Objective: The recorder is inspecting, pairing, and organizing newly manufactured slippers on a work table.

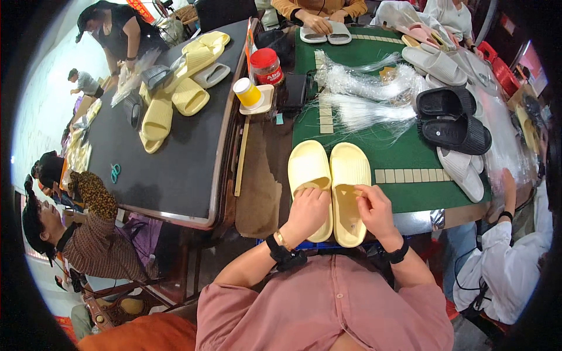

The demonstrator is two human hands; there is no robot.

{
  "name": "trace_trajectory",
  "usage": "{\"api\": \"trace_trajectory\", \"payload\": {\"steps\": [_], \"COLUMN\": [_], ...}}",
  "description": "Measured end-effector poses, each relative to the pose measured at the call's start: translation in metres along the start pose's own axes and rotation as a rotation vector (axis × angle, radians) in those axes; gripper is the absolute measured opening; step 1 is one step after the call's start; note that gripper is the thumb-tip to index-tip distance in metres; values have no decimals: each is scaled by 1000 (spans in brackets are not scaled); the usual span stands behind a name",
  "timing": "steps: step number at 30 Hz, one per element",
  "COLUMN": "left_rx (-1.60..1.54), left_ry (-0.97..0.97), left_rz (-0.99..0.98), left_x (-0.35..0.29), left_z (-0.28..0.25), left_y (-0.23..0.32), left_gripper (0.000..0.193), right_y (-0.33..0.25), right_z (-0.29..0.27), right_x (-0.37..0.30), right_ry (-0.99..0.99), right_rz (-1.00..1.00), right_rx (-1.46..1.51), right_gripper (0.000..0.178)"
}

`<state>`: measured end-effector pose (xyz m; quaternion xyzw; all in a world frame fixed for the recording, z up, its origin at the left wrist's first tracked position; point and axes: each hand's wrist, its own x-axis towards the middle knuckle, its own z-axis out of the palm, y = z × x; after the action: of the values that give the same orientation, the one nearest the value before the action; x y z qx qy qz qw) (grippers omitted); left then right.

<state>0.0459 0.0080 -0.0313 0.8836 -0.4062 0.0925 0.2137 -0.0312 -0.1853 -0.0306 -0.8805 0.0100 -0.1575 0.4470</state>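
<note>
A pair of pale yellow slide slippers stands side by side at the table's near edge, toes pointing away from me. Over the opening of the left slipper (308,162) my left hand (310,212) is closed, its fingers bent down at the strap's edge and the fingertips hidden. Beside the strap of the right slipper (350,164) my right hand (375,210) is closed too, thumb and forefinger drawn together. Anything pinched there is too small to make out. Bundles of clear thin plastic strands (369,111) lie beyond the slippers on the green tabletop (310,126).
Black slippers (453,133) and grey slippers (436,63) are piled at right. A red-lidded jar (266,65) and a yellow-and-white cup (247,92) stand at the left. Yellow slippers (190,96) and teal scissors (115,172) lie on the dark table (175,187). Several people work around.
</note>
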Motion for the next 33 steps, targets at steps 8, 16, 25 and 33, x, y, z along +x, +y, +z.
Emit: {"api": "trace_trajectory", "payload": {"steps": [8,16,25,33], "left_rx": [-413,-319,-179,-165], "left_ry": [-16,95,63,-91], "left_rz": [-186,-155,-299,-312], "left_x": [-5,-18,2,-9], "left_z": [-6,1,7,0], "left_y": [19,6,-1,18], "left_gripper": [6,17,26,23], "right_y": [17,33,92,102], "right_z": [-2,-22,-29,-24], "right_x": [1,27,105,110], "right_ry": [73,60,23,-39], "right_rz": [47,177,156,196], "right_rx": [-138,-60,-514,-614], "right_gripper": [48,31,24,13]}}
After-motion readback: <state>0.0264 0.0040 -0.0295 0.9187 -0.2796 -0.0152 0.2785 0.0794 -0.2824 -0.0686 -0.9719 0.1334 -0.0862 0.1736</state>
